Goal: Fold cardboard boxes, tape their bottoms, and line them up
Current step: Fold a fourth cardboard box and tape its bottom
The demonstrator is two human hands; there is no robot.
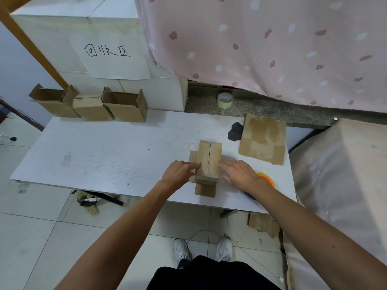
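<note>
Cardboard box (209,162) stands near the front edge of the bench (100,155), closed side up, with a seam running down its middle. I think there is tape along that seam, though I cannot be sure. Its loose flaps lie spread flat on the bench to the left and toward me.

My left hand (180,174) has its fingers stretched out against the box's left side. My right hand (240,174) lies flat with straight fingers touching its right side. Neither hand grips anything.

Three folded boxes (92,107) stand in a row, side by side, at the far left edge of the bench, open tops up. A flat cardboard sheet (262,139) lies to the right of my box. A tape roll (225,100) sits on the stone ledge (272,110) behind the bench. An orange disc (267,177) shows just beyond my right wrist.
</note>
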